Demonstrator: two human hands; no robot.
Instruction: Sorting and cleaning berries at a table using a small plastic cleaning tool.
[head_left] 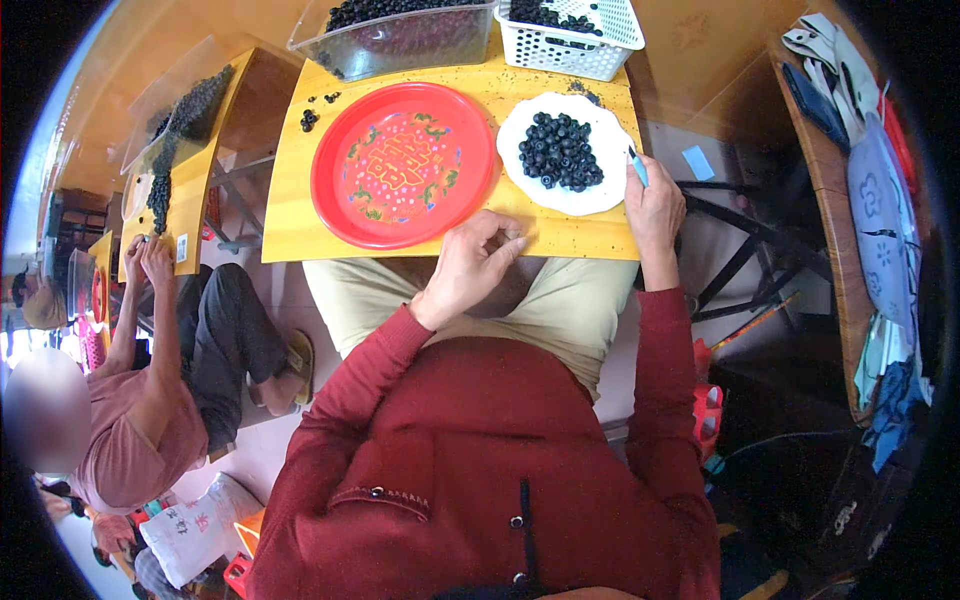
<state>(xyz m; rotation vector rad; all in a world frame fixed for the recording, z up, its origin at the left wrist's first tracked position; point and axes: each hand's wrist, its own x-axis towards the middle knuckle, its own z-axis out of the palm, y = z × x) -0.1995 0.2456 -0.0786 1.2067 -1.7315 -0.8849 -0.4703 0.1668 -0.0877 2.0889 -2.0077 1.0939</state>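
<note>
My left hand (472, 262) is at the table's front edge, between the red round tray (330, 205) and the white scalloped plate (520, 185). Its fingers are curled with thumb and forefinger close together; anything between them is too small to make out. A heap of small dark round balls (560, 150), like blueberries or beads, lies on the plate. Beside the plate's right rim, my right hand (655, 208) is closed on a slim pointed tool (639, 168) with a light blue body and dark tip. The tray shows a printed pattern and holds no balls.
Behind the tray stands a clear bin (400, 48) of dark balls, and beside it a white perforated basket (565, 52) holding more. A few loose balls (309, 120) lie on the yellow table (290, 215). Another person (150, 400) works at the left. Cloths hang at the right.
</note>
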